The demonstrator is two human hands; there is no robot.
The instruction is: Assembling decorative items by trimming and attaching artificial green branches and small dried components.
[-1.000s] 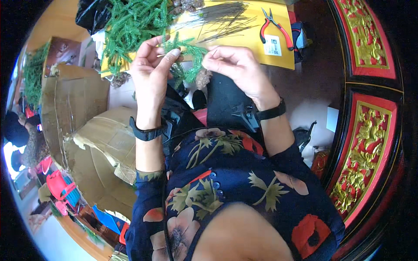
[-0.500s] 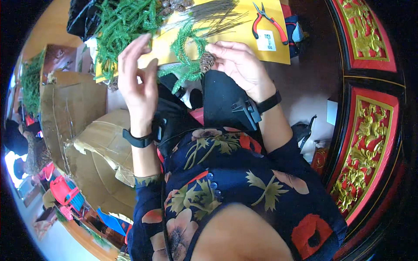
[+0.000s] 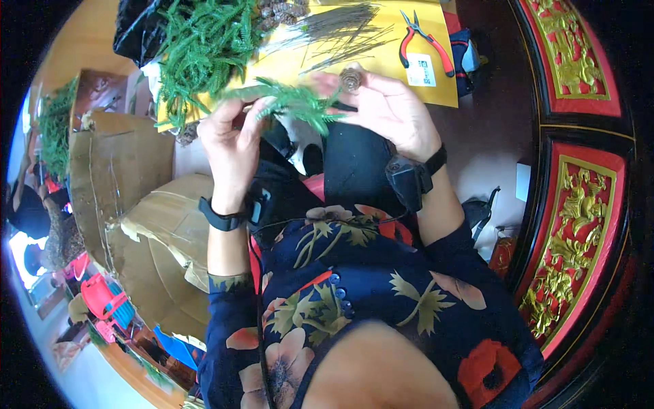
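Observation:
Over my lap, an artificial pine sprig [image 3: 300, 102] stretches between my two hands, its green needles partly blurred by motion. My left hand [image 3: 231, 140] is closed, with thumb and fingers pinching the sprig's left end. A brown pine cone [image 3: 351, 80] sits at the sprig's right end, held at the fingers of my right hand [image 3: 402, 112]. Some of the right fingers pass behind the greenery and are smeared, so their exact grip is partly hidden. Both wrists wear black straps with small devices.
A yellow board [image 3: 436, 88] ahead bears a heap of green sprigs [image 3: 208, 48], several pine cones [image 3: 283, 12], thin dark wires [image 3: 344, 31] and red-handled pliers [image 3: 426, 44]. Torn cardboard [image 3: 119, 170] stands at the left. Carved red and gold panels [image 3: 575, 225] line the right.
My left hand has come right and taken hold of the sprig's left end. The sprig, bent in a loop before, now lies stretched sideways, and the cone has tipped upward.

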